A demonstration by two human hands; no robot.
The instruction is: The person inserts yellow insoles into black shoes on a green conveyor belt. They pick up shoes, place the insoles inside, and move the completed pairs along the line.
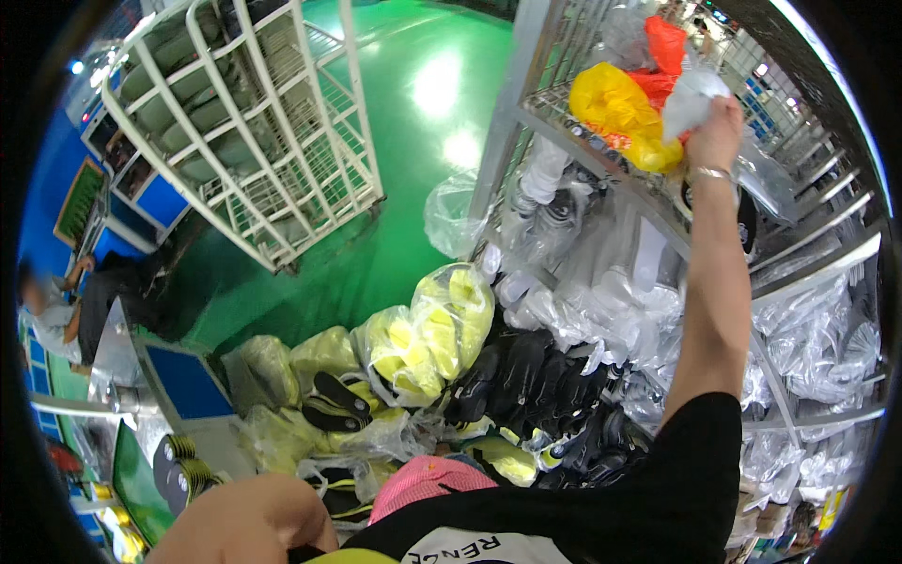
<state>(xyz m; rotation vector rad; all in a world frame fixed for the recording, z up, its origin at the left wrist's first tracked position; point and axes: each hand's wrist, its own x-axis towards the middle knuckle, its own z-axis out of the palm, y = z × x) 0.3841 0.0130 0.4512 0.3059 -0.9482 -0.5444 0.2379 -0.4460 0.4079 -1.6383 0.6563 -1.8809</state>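
Observation:
My right arm reaches up to the metal rack's upper shelf. My right hand (716, 136) is closed on a pale, crumpled plastic bag (692, 101). Right beside it on the shelf lie a yellow plastic bag (615, 108) and a red plastic bag (665, 47). A clear plastic wrapper (766, 179) is just right of my wrist. Of my left arm (249, 522), only a bent part shows at the lower edge; the hand itself is out of the picture. Near my body is something pink and meshed (432, 481), partly covered by my black shirt.
Below the shelf, the rack (512, 122) holds clear-bagged items (601, 301). Bagged yellow soles (427, 329) and black shoe parts (531, 376) are piled before me. A white wire cart (282, 141) with grey-green bundles stands far left on the green floor. Someone (70, 315) sits at left.

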